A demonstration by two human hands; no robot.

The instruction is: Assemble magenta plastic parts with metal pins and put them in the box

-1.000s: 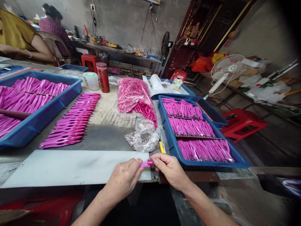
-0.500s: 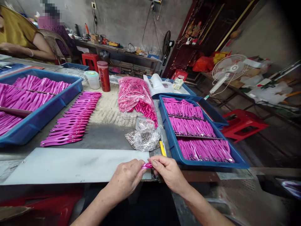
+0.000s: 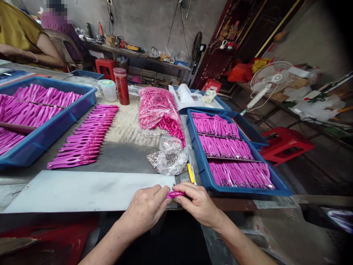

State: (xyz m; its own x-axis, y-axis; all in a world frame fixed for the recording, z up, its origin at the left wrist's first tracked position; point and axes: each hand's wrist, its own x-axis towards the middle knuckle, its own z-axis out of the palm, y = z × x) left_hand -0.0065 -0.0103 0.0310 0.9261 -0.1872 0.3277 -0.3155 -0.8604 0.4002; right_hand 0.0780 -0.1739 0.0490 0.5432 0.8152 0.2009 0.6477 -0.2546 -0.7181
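My left hand (image 3: pixel 146 207) and my right hand (image 3: pixel 199 203) meet at the near table edge, both pinched on one small pink plastic piece (image 3: pixel 174 194) held between them. They sit over the corner of a pale grey mat (image 3: pixel 82 191). Just beyond lies a clear bag of small metal parts (image 3: pixel 168 161) and a yellow-handled tool (image 3: pixel 190 173). To the right stands a blue tray (image 3: pixel 204 173) with rows of pink pieces. A clear bag of pink pieces (image 3: pixel 158 110) lies further back.
A row of pink pieces (image 3: pixel 85 138) lies on the table left of centre, beside another blue tray (image 3: pixel 49 134) of them. A red flask (image 3: pixel 121 86) and a lidded cup (image 3: pixel 108 91) stand behind. A person in yellow (image 3: pixel 24 40) sits far left. Red stool (image 3: pixel 284 143) at right.
Both hands have stayed at the table edge, shifting slightly nearer to me, fingers working round the pink piece. The view has tilted a little.
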